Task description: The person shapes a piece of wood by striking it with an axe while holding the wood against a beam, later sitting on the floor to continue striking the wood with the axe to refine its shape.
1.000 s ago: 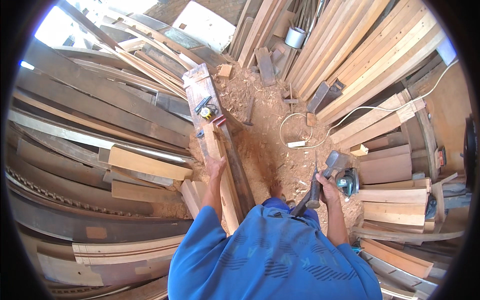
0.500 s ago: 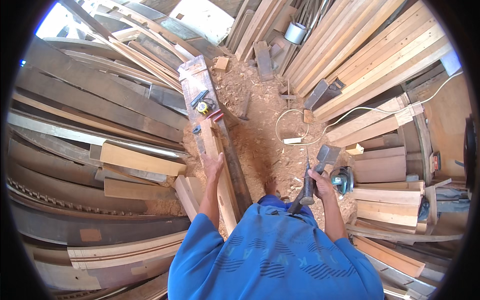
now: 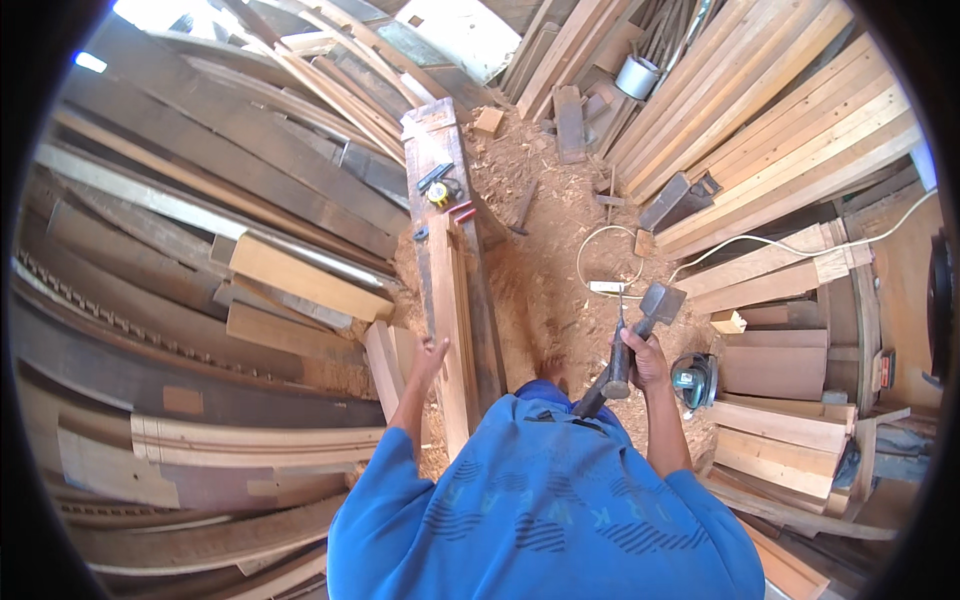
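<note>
My left hand (image 3: 430, 360), fingers loosely apart, is at the left side of a long, pale wooden beam (image 3: 451, 300) and seems to hold nothing. Its contact with the beam is unclear. The beam lies lengthwise on a worn wooden bench (image 3: 432, 150). In my right hand (image 3: 648, 362) are a chisel (image 3: 618, 362) and a dark, square-headed mallet (image 3: 662, 302), gripped together. The chisel's thin blade points away from me, and the mallet's handle slants down toward my waist. Farther along the bench lie a yellow tape measure (image 3: 437, 192) and a red-handled tool (image 3: 462, 212).
A green power tool (image 3: 693, 380) rests on the floor, right of my right hand. A pale cable (image 3: 780, 240) loops across the shavings-covered ground (image 3: 545, 270). Stacked boards (image 3: 250, 200) line the left, with long planks (image 3: 760, 130) at the right. A metal can (image 3: 637, 76) stands among offcuts.
My left hand has come off the beam's top, moving back toward me along its left side. My right hand still holds both tools. The whole view has shifted slightly.
</note>
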The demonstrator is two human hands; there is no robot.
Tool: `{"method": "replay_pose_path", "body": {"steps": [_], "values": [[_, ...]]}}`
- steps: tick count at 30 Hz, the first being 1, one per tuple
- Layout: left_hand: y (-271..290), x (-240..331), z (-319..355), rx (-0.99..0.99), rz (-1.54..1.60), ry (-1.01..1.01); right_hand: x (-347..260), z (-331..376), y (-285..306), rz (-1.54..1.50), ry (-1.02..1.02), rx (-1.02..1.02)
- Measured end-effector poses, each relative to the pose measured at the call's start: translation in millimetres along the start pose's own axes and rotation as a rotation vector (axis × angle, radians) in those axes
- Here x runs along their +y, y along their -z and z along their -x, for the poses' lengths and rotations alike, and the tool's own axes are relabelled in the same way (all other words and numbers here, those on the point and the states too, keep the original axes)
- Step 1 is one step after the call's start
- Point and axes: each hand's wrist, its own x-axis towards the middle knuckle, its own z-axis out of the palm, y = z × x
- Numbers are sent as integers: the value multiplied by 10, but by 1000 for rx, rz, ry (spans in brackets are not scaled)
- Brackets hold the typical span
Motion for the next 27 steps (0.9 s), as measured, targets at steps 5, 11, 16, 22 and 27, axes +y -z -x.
{"method": "replay_pose_path", "body": {"steps": [5, 11, 16, 22, 27], "values": [[191, -538, 1232, -140, 63, 314, 55, 180, 134, 6, -45, -116], [73, -1355, 2354, -22, 177, 242, 244, 604, 488, 98, -78, -197], [-230, -1504, 3272, 183, -236, 69, 499, 1077, 834, 173, -87, -222], [-477, -1458, 3322, 203, -559, 167, 759, 1505, 1104, 194, -154, -214], [-429, -1379, 3459, 205, -550, 221, 1163, 1836, 970, 109, -253, -237]]}}
